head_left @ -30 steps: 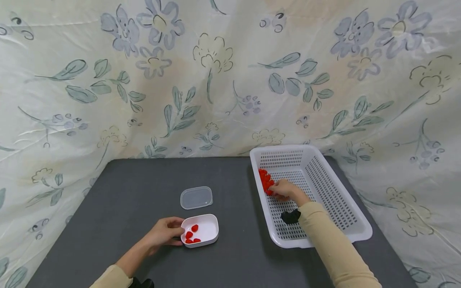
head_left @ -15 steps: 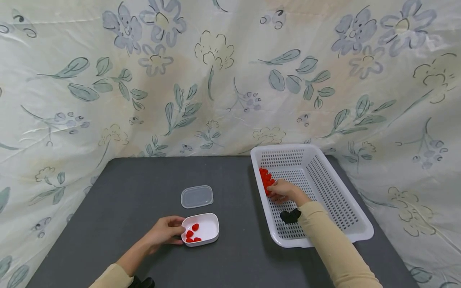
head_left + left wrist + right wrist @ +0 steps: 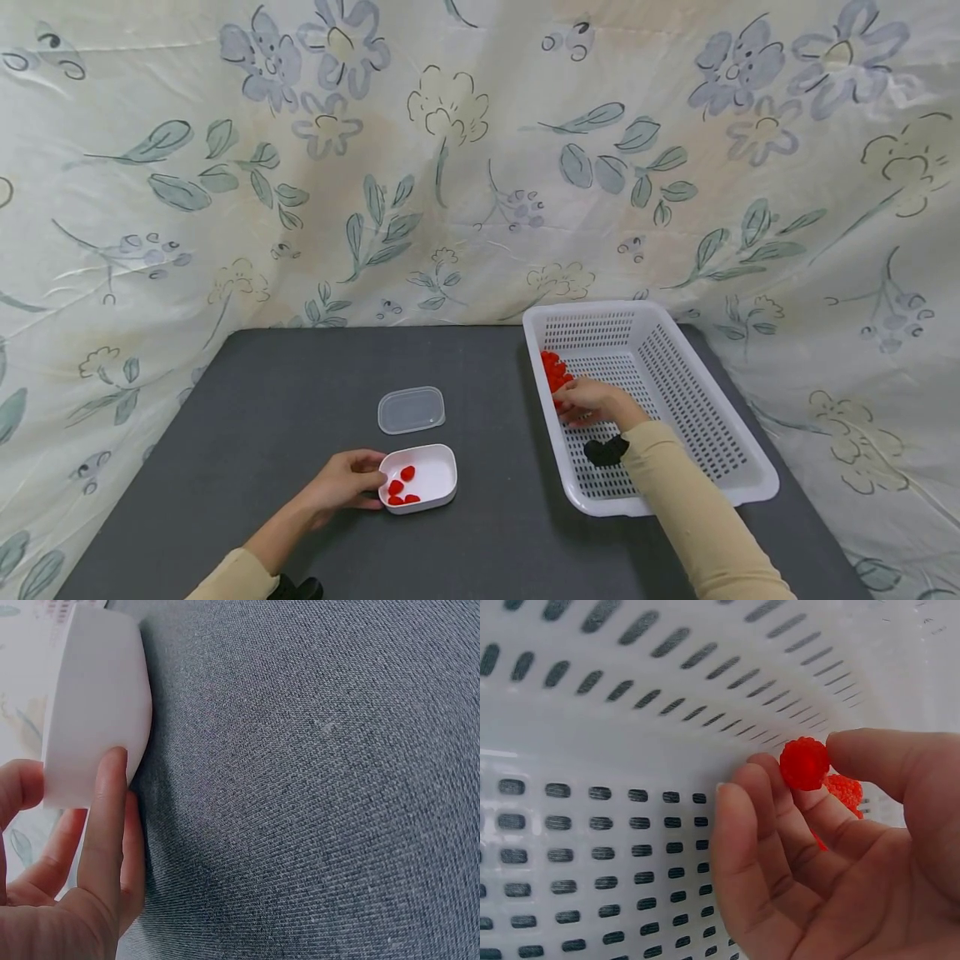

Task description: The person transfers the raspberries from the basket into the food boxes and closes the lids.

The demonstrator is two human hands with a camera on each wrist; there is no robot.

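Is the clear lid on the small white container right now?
No, the clear lid lies flat on the table behind the open small white container.

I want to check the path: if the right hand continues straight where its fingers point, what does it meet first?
Probably the heap of red raspberries against the white slotted plastic basket's left wall; the right hand already pinches one.

beige long sleeves [image 3: 697,508], black wrist straps [image 3: 604,451]
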